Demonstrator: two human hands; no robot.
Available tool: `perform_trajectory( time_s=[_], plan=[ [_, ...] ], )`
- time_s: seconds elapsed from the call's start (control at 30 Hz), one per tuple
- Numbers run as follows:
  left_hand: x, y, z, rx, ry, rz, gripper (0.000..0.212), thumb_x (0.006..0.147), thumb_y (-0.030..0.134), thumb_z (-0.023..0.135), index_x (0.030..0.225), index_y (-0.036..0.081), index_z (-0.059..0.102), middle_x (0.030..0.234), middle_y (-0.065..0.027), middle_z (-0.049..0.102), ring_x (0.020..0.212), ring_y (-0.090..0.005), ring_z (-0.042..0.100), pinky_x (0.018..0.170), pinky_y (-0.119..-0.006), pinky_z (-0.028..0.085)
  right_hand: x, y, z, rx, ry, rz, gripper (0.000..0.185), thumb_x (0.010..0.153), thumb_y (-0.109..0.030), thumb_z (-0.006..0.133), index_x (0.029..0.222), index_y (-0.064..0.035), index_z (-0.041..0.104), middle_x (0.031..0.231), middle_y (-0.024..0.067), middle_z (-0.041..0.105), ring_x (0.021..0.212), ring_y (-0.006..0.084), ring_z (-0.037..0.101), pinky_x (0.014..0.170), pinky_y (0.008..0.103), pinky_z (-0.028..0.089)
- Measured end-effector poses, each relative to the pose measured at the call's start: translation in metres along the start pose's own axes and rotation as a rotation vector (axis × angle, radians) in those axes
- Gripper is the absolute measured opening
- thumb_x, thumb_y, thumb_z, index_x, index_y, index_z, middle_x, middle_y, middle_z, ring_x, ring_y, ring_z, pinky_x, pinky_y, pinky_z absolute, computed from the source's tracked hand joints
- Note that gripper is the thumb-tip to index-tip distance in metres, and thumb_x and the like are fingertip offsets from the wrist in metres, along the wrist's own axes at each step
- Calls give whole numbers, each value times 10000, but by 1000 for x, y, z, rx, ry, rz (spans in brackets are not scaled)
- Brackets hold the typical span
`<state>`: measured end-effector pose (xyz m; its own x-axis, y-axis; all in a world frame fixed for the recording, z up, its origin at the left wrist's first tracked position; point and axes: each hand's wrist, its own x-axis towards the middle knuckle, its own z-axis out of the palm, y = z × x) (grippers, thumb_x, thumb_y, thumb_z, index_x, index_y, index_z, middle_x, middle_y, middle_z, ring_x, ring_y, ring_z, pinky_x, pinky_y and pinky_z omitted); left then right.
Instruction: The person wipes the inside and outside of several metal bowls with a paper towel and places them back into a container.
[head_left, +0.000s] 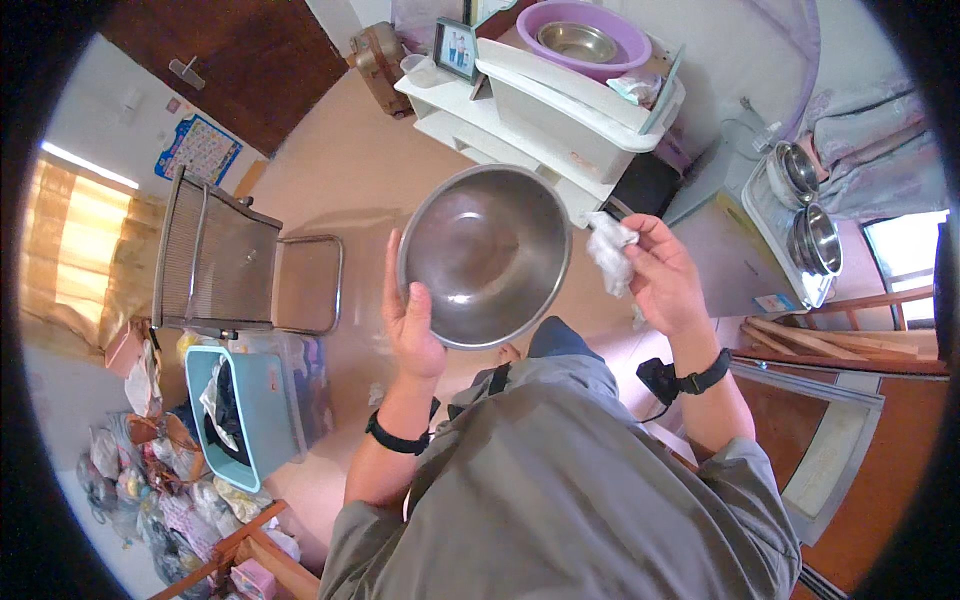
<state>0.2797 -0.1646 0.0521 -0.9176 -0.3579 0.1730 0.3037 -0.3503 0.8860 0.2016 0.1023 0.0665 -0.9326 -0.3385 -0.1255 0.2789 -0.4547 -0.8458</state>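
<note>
My left hand (412, 322) grips the lower left rim of a stainless steel mixing bowl (487, 255), its thumb over the edge and its fingers along the outer side. The bowl's inside faces up towards me and holds nothing. To the right of the bowl, my right hand (660, 270) pinches a crumpled white tissue or cloth (610, 253) between thumb and fingers. The white piece is apart from the bowl.
Ahead, a white shelf unit (442, 97) bears a plastic bin and a purple basin (637, 49) with a metal bowl (577, 43). More metal bowls (821, 236) stand on a tray at right. A mesh chair (225, 259) and a light blue bin (266, 420) are at left.
</note>
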Motion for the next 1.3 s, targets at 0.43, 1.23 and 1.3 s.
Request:
perform_trajectory(
  time_s=[0.43, 1.23, 1.3],
  plan=[
    [21, -34, 46, 458, -288, 368, 704, 881, 426, 579, 1370, -54, 416, 1337, -208, 435, 1230, -299, 426, 1044, -394, 313, -19, 24, 83, -865, -351, -13, 391, 983, -239, 414, 1233, 45, 517, 1337, 225, 487, 1241, 379, 456, 1060, 438, 357],
    [120, -75, 102, 365, -472, -63, 580, 947, 239, 537, 1419, -38, 346, 1391, -170, 451, 1268, -251, 442, 1069, -371, 326, 46, 18, 17, -641, -226, -125, 500, 999, -343, 361, 1257, 66, 491, 1337, 270, 462, 1288, 386, 395, 1090, 455, 306],
    [133, -74, 102, 351, -531, -60, 567, 962, 223, 506, 1431, -38, 321, 1402, -171, 439, 1284, -248, 425, 1079, -375, 312, 50, 4, 7, -755, -242, 135, 431, 977, -280, 411, 1202, 68, 533, 1232, 258, 543, 1228, 379, 453, 1046, 470, 337]
  ],
)
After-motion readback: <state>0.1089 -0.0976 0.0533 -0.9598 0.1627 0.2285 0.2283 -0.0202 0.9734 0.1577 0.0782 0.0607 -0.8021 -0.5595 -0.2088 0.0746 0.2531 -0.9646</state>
